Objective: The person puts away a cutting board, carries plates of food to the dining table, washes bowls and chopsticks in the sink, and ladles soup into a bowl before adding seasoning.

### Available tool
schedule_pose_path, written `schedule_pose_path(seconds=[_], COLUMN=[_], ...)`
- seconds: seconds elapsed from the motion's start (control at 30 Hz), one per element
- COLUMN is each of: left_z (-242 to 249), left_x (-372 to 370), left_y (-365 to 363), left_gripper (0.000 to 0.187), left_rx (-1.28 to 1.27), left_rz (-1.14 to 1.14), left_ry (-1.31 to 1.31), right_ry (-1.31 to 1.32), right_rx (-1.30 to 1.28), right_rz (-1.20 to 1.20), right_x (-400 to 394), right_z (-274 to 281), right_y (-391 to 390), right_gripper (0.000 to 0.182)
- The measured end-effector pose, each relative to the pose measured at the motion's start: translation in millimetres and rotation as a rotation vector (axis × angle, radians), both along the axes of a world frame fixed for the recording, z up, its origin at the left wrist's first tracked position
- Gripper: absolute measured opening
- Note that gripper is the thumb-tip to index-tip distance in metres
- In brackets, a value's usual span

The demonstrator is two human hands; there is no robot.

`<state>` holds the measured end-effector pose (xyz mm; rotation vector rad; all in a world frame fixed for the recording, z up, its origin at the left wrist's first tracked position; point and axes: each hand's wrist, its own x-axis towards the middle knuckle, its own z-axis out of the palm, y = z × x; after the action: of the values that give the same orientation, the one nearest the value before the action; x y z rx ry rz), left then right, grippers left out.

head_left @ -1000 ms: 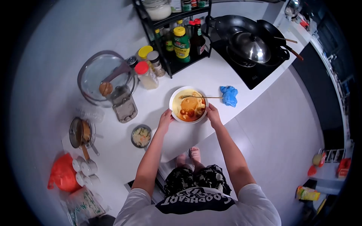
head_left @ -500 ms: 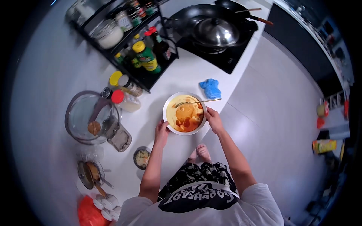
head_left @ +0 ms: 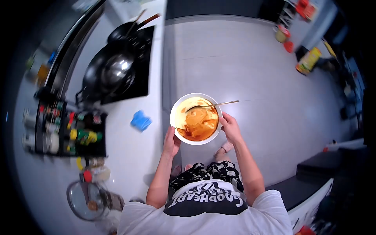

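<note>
A white bowl [head_left: 196,137] of yellow liquid with brown-orange sauce swirled in it is held between both hands, over the floor beside the counter. My left hand [head_left: 171,143] grips its lower left rim, fingers wrapped around the side. On the right rim, my right hand [head_left: 230,127] holds it with the thumb near the edge. A spoon [head_left: 223,103] rests in the liquid, its handle sticking out over the rim to the right.
On the white counter [head_left: 129,156] at left lie a blue cloth [head_left: 141,120], a rack of bottles [head_left: 82,135], a glass bowl [head_left: 78,199] and jars. A lidded wok [head_left: 98,74] stands on the black stove [head_left: 141,78]. A dark bench-like surface [head_left: 313,174] is at right.
The view has turned right, so the counter and stove now lie to the left. The bowl, held in both hands, has moved from over the counter edge to over the floor. The feet have shifted.
</note>
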<state>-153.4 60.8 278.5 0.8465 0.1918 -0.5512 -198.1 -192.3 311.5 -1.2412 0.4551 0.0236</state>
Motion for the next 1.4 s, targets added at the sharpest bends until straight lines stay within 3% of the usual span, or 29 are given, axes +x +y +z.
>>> schedule_pose_path(seconds=[0.3, 0.47, 0.57, 0.67, 0.87, 1.03, 1.33, 1.4], left_z=[-9.9, -11.2, -24.4, -30.5, -37.9, -7.3, -22.0, -17.1], left_x=[44.2, 41.2, 39.2, 27.8, 8.4, -23.2, -88.5, -102.5], left_y=[-308.6, -476.4, -595.2, -716.5, -946.8, -1125.4, -1460.4, -1501.8], left_gripper=[0.069, 0.066, 0.065, 0.064, 0.061, 0.060, 0.060, 0.060], left_rx=[-0.095, -0.135, -0.125, -0.126, -0.182, -0.087, -0.071, -0.096], left_rz=[-0.440, -0.705, -0.881, -1.018, -1.209, -1.321, -1.409, -1.407], left_ry=[0.000, 0.014, 0.012, -0.006, 0.014, 0.007, -0.009, -0.008], right_ry=[-0.125, -0.093, -0.179, -0.336, -0.420, -0.422, -0.428, -0.406], right_rx=[-0.022, -0.010, 0.276, 0.419, 0.471, 0.527, 0.509, 0.498], right_rz=[-0.342, -0.596, -0.867, -0.933, -1.087, -1.201, -1.310, -1.310], right_x=[-53.3, -99.7, -125.2, -156.4, -193.3, -230.9, -301.0, -313.2], right_z=[21.0, 22.1, 30.2, 6.1, 6.9, 8.3, -12.5, -9.2], right_y=[-272.5, -399.7, -485.9, -578.2, -756.9, -903.0, -1210.2, -1251.9], right_gripper=[0.032, 0.034, 0.033, 0.034, 0.032, 0.033, 0.034, 0.034])
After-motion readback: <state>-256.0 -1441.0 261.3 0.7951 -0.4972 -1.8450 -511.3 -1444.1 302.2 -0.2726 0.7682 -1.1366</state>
